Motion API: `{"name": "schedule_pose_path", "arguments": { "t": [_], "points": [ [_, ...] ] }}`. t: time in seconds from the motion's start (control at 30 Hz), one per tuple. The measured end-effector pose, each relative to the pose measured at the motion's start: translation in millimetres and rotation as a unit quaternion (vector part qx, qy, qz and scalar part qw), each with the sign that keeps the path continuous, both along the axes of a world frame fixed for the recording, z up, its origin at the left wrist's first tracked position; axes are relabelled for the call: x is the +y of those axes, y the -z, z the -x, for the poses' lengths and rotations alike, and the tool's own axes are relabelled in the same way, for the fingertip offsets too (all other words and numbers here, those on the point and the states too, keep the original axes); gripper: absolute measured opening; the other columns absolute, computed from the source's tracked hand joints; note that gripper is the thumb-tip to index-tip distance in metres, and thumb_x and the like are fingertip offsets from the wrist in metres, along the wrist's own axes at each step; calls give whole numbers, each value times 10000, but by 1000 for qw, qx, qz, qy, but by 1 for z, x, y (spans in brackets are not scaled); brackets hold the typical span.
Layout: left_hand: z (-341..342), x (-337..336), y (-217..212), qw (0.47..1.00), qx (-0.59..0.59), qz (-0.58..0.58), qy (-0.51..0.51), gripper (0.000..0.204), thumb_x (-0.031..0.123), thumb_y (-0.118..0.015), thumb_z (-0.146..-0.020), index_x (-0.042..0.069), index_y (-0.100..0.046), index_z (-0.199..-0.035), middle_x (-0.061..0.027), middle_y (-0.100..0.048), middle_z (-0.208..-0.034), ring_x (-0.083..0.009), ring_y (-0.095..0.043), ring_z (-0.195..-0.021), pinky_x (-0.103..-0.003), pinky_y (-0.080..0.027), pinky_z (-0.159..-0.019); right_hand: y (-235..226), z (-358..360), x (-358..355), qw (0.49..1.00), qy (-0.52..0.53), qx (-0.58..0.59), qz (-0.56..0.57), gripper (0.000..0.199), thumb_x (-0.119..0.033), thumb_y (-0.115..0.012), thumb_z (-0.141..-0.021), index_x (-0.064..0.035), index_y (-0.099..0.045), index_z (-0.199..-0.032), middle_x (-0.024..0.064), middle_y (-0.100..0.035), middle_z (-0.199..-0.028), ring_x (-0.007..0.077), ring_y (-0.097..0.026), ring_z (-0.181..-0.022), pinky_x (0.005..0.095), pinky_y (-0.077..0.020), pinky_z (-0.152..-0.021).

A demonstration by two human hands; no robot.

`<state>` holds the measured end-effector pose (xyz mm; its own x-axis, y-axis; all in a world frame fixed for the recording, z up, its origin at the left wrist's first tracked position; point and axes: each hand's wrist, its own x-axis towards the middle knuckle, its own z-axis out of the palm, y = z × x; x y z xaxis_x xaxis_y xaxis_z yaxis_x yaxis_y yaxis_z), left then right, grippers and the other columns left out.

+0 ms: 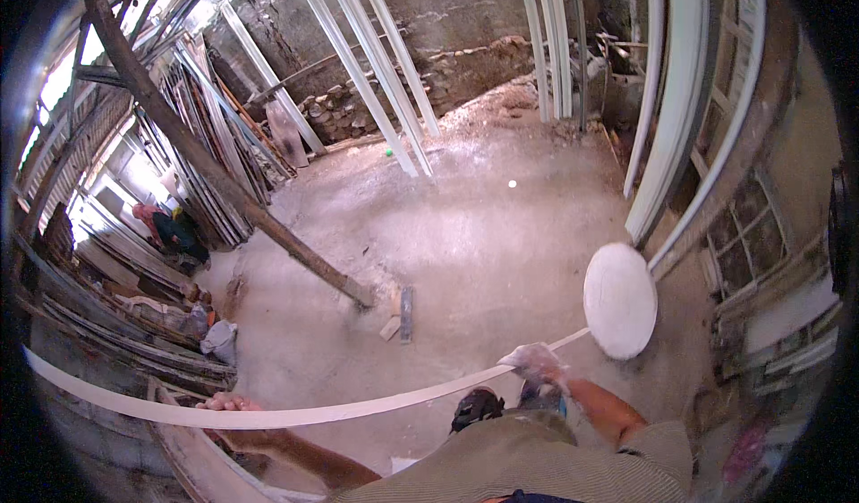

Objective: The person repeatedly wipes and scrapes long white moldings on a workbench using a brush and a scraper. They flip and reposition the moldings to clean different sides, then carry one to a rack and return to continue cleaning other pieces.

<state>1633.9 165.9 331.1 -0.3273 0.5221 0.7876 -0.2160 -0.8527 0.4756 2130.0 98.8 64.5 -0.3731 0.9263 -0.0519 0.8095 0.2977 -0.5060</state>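
A long white strip (358,409), flat and narrow, runs across in front of my body from the far left to the right. My left hand (228,402) is closed on it near the left, with the fingers showing over its upper edge. Farther right my right hand (534,360), coated in white dust, grips the same strip from above. Beyond that hand the strip reaches a white oval disc (620,302); I cannot tell whether the two touch.
A slanting wooden post (224,181) stands on the dusty floor (447,234), with a dark-edged block (406,315) near its foot. White strips (376,64) lean at the back; others (671,118) stand at right. Planks (215,136) line the left, where another person (170,230) bends.
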Motion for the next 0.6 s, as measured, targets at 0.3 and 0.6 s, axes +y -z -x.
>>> {"name": "schedule_pose_path", "arguments": {
  "t": [0.3, 0.6],
  "points": [
    [-99, 197, 43, 956, 28, 36, -289, 504, 365, -457, -981, -2, -416, -1325, -103, -527, -1045, -171, -529, -908, -282, -470, -772, 43, -126, 237, 996, -59, 62, -37, 206, -178, -563, -827, -194, -663, -1007, 123, -667, -905, 333, -645, -861, 454, -504, -707],
    [-182, 493, 66, 940, -77, -114, 313, 364, 221, -394, -1019, 2, -442, -1305, -146, -522, -1061, -276, -569, -967, -383, -523, -808, 33, -241, 503, 1000, -13, -18, -6, 256, -189, -574, -830, -190, -666, -1069, 113, -674, -986, 318, -640, -923, 456, -506, -768]
  ]
}}
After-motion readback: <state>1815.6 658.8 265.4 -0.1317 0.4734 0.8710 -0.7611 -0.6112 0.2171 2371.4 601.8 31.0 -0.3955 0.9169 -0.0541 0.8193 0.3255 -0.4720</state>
